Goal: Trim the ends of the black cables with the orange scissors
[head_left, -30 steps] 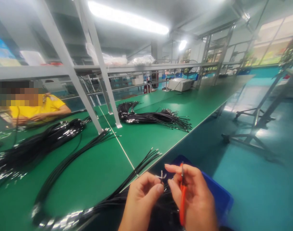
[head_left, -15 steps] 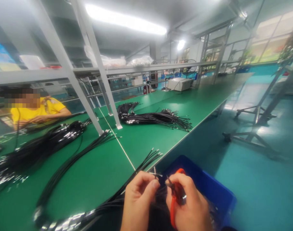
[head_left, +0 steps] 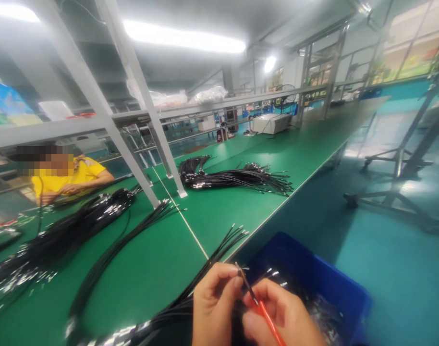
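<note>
My left hand [head_left: 215,300] pinches the end of a black cable, mostly hidden by the fingers; a short pale wire tip [head_left: 244,269] sticks out at the fingertips. My right hand [head_left: 280,312] is closed around scissors [head_left: 264,317] with orange handles and dark blades. The blades are seen edge-on and reach up to the left fingertips, beside the wire tip. Whether they touch the wire cannot be made out. Beneath and left of my hands, a bundle of black cables [head_left: 169,312] runs over the table edge, its metal-tipped ends fanning out beyond my left hand.
A blue bin [head_left: 344,281] with small clear and shiny bits stands below the green table [head_left: 147,274], right of my hands. More black cable bundles [head_left: 237,179] lie across the table. Grey shelf posts [head_left: 158,144] rise at left; a person in yellow [head_left: 80,175] sits behind them.
The scissors have turned from beside the left hand to lie slanted, blades now at the left fingertips. Both hands are closer together. The view has shifted slightly.
</note>
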`<state>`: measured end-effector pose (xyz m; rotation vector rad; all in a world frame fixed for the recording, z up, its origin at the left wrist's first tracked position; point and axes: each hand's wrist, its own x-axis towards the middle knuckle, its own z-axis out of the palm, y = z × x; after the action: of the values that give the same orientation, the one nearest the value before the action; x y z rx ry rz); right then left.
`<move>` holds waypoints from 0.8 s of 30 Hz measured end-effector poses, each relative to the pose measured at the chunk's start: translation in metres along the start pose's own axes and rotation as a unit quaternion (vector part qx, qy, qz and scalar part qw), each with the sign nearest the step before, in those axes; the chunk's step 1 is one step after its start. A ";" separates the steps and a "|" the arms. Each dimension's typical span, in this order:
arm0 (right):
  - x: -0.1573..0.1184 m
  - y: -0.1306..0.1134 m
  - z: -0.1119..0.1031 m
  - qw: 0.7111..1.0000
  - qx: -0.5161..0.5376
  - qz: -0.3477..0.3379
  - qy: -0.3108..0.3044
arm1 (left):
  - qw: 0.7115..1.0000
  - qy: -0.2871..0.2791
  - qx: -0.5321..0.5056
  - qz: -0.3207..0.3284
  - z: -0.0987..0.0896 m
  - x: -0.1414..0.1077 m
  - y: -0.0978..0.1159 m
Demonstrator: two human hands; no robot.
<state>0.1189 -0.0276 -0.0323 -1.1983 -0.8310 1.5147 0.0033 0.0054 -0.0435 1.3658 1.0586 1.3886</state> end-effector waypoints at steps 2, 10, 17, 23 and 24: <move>0.002 -0.001 0.001 1.000 -0.004 0.014 0.002 | 1.000 -0.002 0.021 0.014 0.000 -0.001 -0.002; 0.000 -0.007 -0.002 0.999 -0.036 0.022 0.026 | 0.995 0.001 0.088 0.054 0.003 -0.001 0.000; -0.001 -0.008 -0.004 0.997 -0.069 0.011 0.022 | 0.991 0.003 0.119 0.064 0.003 0.000 0.002; 0.000 -0.002 -0.014 0.999 -0.050 0.019 0.004 | 0.993 0.022 0.115 0.029 0.005 0.001 -0.004; -0.001 -0.001 -0.016 0.999 -0.037 0.011 -0.004 | 0.993 0.029 0.113 0.024 0.005 0.001 -0.006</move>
<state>0.1346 -0.0288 -0.0358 -1.2590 -0.8888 1.5196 0.0088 0.0078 -0.0488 1.5302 1.2596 1.3827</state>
